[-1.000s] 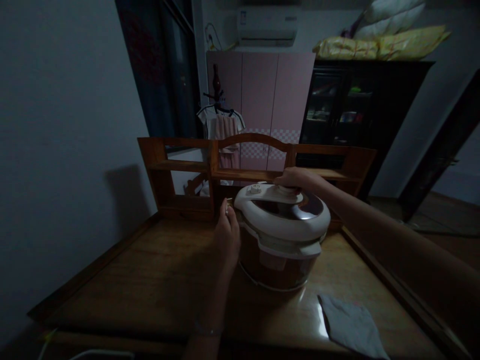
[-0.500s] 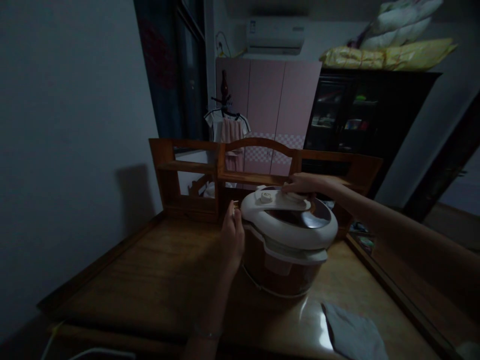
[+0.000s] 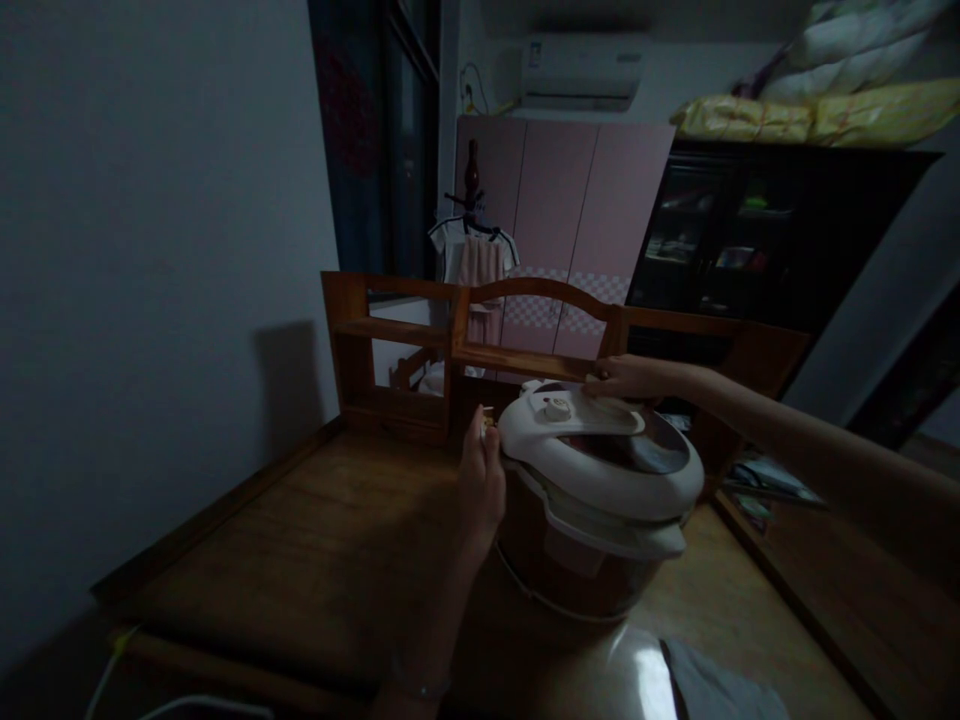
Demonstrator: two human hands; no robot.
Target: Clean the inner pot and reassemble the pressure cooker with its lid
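Observation:
An electric pressure cooker (image 3: 592,550) with a brown body stands on the wooden desk (image 3: 315,540). On top sits its white lid (image 3: 600,470), with a knob and a dark shiny panel. My right hand (image 3: 637,378) reaches in from the right, fingers closed around the lid's handle (image 3: 626,418). At the cooker's left side is my left hand (image 3: 481,480), upright with its fingers closed together. Something small and pale (image 3: 488,420) shows by its fingertips, too dim to name. Whether the left palm touches the cooker cannot be made out.
A grey cloth (image 3: 720,685) lies at the desk's front right. Behind the cooker rises a wooden shelf rack (image 3: 397,405). A wall (image 3: 180,300) borders the left side, and a white cable (image 3: 210,703) runs along the lower left.
My view has turned slightly left, so the cooker, both hands and the room appear further right. Both hands keep their places at the cooker. The lid remains on it.

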